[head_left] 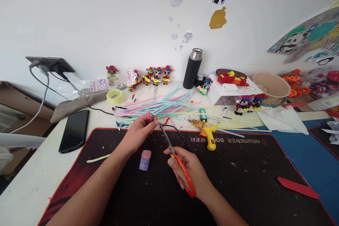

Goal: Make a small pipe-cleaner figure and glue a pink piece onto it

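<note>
In my right hand is a pair of scissors with orange-red handles, fingers wrapped round the grips. The blades point up and left, their tips by the fingertips of my left hand. That hand is closed in a pinch; a bit of pink and dark red shows at its fingers, too small to name. Below it, on the black mat, lies a ribbed pink-and-purple piece. A pale yellow fuzzy stem pokes out beside my left forearm.
Pastel fuzzy stems are heaped behind the mat. A yellow glue gun lies right of my hands, its cord near the blades. A phone is at left, a black flask by the wall, and a red strip at right.
</note>
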Demonstrator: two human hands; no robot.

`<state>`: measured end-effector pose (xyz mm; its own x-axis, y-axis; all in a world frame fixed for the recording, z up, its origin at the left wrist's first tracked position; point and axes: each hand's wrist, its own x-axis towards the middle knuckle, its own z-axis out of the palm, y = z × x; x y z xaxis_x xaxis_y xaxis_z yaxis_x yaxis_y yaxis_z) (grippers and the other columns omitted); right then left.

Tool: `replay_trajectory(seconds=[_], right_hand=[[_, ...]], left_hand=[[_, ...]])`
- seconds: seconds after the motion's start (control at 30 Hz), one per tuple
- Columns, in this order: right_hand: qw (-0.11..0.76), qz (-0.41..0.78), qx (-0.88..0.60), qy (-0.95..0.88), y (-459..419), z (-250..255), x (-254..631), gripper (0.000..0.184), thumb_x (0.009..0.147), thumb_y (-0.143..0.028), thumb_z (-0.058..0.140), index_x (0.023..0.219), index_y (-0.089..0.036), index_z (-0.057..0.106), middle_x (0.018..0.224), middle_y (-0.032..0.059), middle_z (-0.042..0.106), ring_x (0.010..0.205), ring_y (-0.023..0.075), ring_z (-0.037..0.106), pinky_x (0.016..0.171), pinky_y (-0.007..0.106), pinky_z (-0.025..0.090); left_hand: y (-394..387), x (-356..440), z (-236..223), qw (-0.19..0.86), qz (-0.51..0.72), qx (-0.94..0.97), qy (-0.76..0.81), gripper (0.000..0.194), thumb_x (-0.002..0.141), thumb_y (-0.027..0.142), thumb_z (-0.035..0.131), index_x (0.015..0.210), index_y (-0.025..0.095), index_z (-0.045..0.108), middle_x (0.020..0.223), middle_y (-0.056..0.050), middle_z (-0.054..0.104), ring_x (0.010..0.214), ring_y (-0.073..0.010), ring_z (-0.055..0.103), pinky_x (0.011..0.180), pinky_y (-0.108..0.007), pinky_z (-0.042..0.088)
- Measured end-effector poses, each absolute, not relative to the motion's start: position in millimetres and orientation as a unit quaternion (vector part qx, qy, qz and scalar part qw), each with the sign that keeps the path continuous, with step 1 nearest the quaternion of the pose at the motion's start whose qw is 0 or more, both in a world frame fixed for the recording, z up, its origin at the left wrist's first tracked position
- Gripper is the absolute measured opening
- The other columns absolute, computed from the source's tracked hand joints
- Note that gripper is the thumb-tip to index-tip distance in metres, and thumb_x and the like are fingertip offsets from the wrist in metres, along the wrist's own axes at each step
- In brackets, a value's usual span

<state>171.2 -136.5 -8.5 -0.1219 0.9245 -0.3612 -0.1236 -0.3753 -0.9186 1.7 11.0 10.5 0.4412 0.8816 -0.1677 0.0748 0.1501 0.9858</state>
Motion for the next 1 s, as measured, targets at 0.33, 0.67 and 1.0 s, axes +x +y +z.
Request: replay_trajectory(seconds=[0.33, 0.67, 1.0], right_hand=[[0.411, 0.640, -0.529, -0.377, -136.7, -7.6, 170.3, 0.068, 0.083, -0.074, 0.069, 0.118, -0.016, 0.067, 0.050, -0.0108, 0.046, 0.032, 0.0070, 0.037, 0.033, 0.020, 0.031], [0.409, 0.634, -0.534, -0.382, -136.8, -7.6, 170.0, 0.070, 0.083, -0.076, 0.068, 0.118, -0.015, 0.067, 0.047, -0.0113, 0.044, 0.031, 0.0072, 0.036, 0.033, 0.019, 0.029], [0.420, 0.637, -0.529, -0.372, -136.9, -9.1, 169.7, 0.070, 0.083, -0.075, 0.068, 0.118, -0.015, 0.066, 0.045, -0.0120, 0.044, 0.031, 0.0070, 0.037, 0.032, 0.018, 0.030]], left_hand=[[15.4, -3.0, 8.1, 0.642, 0.336, 0.551, 0.414, 0.041, 0.091, 0.058, 0.068, 0.082, 0.021, 0.052, 0.064, 0.008, 0.035, 0.053, -0.0092, 0.026, 0.049, -0.024, 0.019], [25.4, -9.7, 5.0, 0.575, 0.362, 0.607, 0.412, 0.033, 0.099, 0.053, 0.058, 0.092, 0.021, 0.054, 0.076, 0.004, 0.049, 0.062, -0.0111, 0.039, 0.056, -0.023, 0.031], [27.8, -12.9, 6.4, 0.463, 0.291, 0.701, 0.458, 0.038, 0.094, 0.055, 0.057, 0.099, 0.019, 0.068, 0.080, 0.000, 0.057, 0.074, -0.0177, 0.049, 0.069, -0.028, 0.040]])
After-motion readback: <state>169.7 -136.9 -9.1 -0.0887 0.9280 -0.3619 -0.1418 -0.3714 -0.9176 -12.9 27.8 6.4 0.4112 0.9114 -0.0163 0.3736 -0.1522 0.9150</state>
